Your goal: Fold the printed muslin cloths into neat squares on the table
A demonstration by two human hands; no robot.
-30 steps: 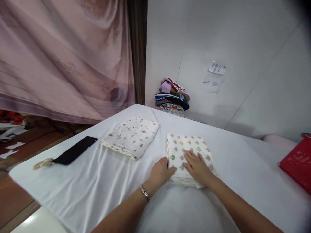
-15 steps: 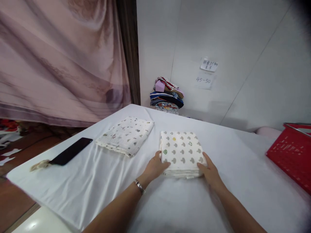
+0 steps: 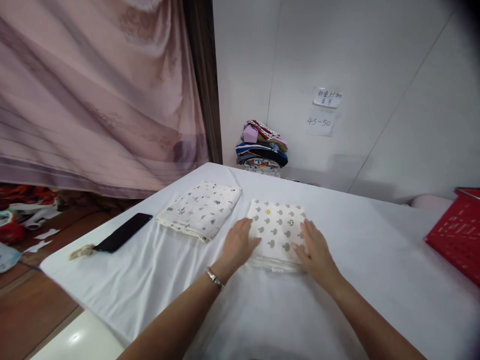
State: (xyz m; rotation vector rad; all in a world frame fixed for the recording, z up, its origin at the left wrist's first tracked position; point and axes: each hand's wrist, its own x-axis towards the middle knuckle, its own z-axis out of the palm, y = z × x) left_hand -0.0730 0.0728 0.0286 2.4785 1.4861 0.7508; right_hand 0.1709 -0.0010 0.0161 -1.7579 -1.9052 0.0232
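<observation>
A folded white cloth with grey mushroom prints [image 3: 276, 227] lies on the white-covered table [image 3: 367, 260]. My left hand [image 3: 236, 245] lies flat against its left edge, fingers together and pointing away from me. My right hand [image 3: 315, 250] rests flat on its near right part, fingers spread. Neither hand grips the cloth. A second folded cloth with small mixed prints [image 3: 200, 209] lies to the left, apart from both hands. A metal bracelet [image 3: 214, 278] is on my left wrist.
A black phone [image 3: 123, 232] with a beige strap lies near the table's left edge. A red basket [image 3: 455, 235] stands at the right. A pile of coloured folded clothes [image 3: 262, 147] sits against the far wall. A pink curtain [image 3: 97, 95] hangs at left.
Both hands moved from the cloth's near corners up along its sides and now press flat on it. The cloth has shifted slightly away from me.
</observation>
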